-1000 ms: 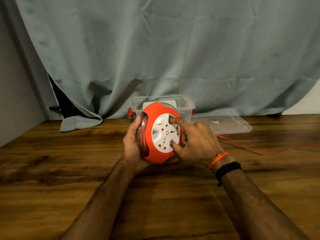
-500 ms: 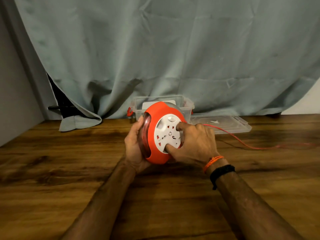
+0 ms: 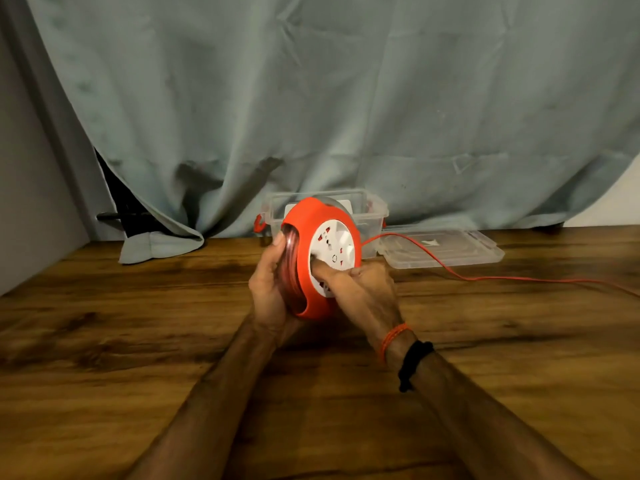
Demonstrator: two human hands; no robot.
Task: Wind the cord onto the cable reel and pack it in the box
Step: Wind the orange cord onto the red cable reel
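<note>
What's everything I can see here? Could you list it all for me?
cable reel: one, orange with a white socket face, held upright above the table between both hands
cord: one, orange, runs from the reel across the table to the right edge
box: one, clear plastic, open, behind the reel at the back of the table
lid: one, clear plastic, flat on the table right of the box
table: one, dark wood
curtain: one, grey-green, hangs behind the table
wristbands: two, one orange thread and one black, on the right wrist
left hand: one, grips the reel's left side
right hand: one, a finger pressed to the white face
</note>
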